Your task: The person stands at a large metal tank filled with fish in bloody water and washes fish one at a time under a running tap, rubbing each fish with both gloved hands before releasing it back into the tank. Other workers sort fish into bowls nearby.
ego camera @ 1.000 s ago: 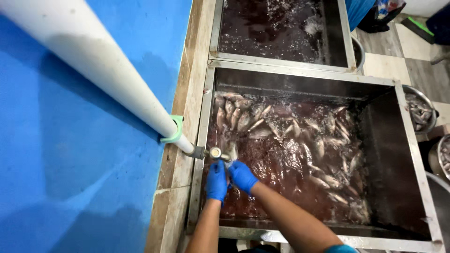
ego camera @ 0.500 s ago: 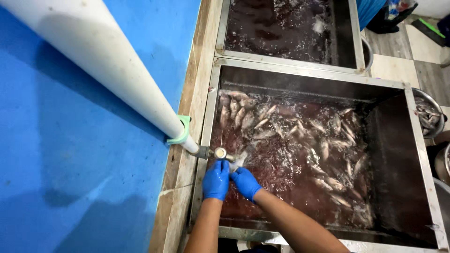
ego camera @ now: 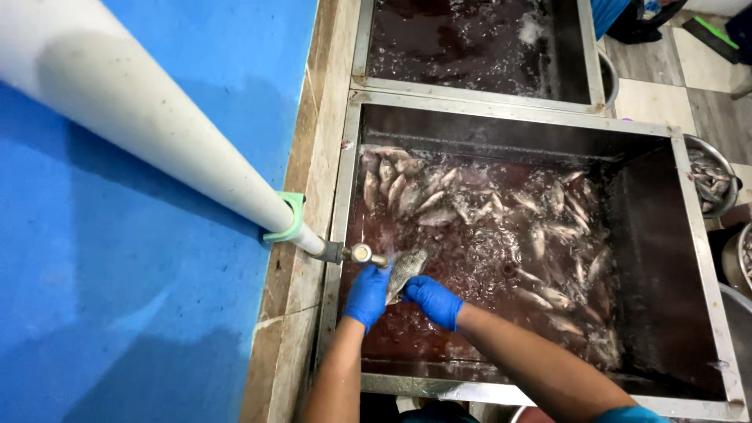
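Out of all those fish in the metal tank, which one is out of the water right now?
The fish held under the tap between the gloved left hand and right hand; all the others lie in the reddish water.

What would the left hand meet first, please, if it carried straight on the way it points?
Probably the tap just beyond the left hand, which holds the fish below it; depth is unclear.

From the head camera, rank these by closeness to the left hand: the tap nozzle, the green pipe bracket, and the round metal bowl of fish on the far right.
Measured from the left hand:
1. Tap nozzle, just above the hand at the tank's left edge.
2. Green pipe bracket, up and to the left, on the ledge around the white pipe.
3. Metal bowl of fish, far right, outside the tank.
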`<state>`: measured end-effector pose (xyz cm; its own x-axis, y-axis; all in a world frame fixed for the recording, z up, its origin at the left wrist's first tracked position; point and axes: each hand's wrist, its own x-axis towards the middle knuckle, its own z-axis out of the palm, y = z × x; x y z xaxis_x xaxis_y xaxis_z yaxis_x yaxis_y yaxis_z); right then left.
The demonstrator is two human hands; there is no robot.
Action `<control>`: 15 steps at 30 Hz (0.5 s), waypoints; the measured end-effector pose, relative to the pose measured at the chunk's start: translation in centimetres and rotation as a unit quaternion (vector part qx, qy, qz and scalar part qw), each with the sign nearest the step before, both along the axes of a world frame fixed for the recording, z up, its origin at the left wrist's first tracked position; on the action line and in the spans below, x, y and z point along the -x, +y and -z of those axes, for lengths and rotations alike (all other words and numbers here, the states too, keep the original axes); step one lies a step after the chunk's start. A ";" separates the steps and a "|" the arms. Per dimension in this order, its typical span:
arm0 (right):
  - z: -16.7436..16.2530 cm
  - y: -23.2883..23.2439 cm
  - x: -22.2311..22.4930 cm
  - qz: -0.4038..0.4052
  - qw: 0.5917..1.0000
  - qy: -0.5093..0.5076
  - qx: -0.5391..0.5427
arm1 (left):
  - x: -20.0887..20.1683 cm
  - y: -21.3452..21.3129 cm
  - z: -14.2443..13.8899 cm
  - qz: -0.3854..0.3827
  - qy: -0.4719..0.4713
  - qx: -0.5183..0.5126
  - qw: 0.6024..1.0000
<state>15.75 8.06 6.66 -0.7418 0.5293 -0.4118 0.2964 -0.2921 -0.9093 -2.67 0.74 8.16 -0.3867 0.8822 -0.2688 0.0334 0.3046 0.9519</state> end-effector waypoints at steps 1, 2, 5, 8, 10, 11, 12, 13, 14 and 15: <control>0.2 -0.2 0.0 -0.011 1.000 0.008 -0.007 | 0.1 -0.2 0.5 0.008 -0.105 0.031 0.994; 0.1 -0.3 0.2 -0.020 1.000 0.017 -0.017 | 0.2 -0.4 0.9 0.018 -0.208 0.059 0.976; -0.7 -0.5 0.7 -0.026 0.999 -0.028 0.007 | 0.6 -1.3 1.6 0.023 -0.380 0.122 0.917; -2.4 -0.6 1.0 -0.042 0.998 -0.028 0.045 | 1.0 -2.2 1.2 0.039 -0.481 0.134 0.866; -3.6 -0.9 0.9 -0.030 0.994 -0.013 0.105 | 1.1 -2.6 0.5 0.058 -0.462 0.135 0.875; -4.1 -1.1 0.8 -0.022 0.991 -0.006 0.134 | 1.1 -2.7 0.0 0.068 -0.411 0.140 0.898; -4.4 -1.2 0.7 -0.009 0.983 0.007 0.184 | 1.1 -2.8 -0.4 0.079 -0.359 0.144 0.919; -4.6 -1.3 0.4 0.004 0.972 0.018 0.233 | 1.1 -2.9 -0.7 0.078 -0.355 0.149 0.920; -4.8 -1.1 0.2 0.017 0.959 0.030 0.282 | 1.1 -2.9 -1.0 0.077 -0.351 0.154 0.921; -4.8 -0.5 -0.2 0.027 0.957 0.055 0.284 | 1.2 -3.1 -1.2 0.076 -0.346 0.160 0.921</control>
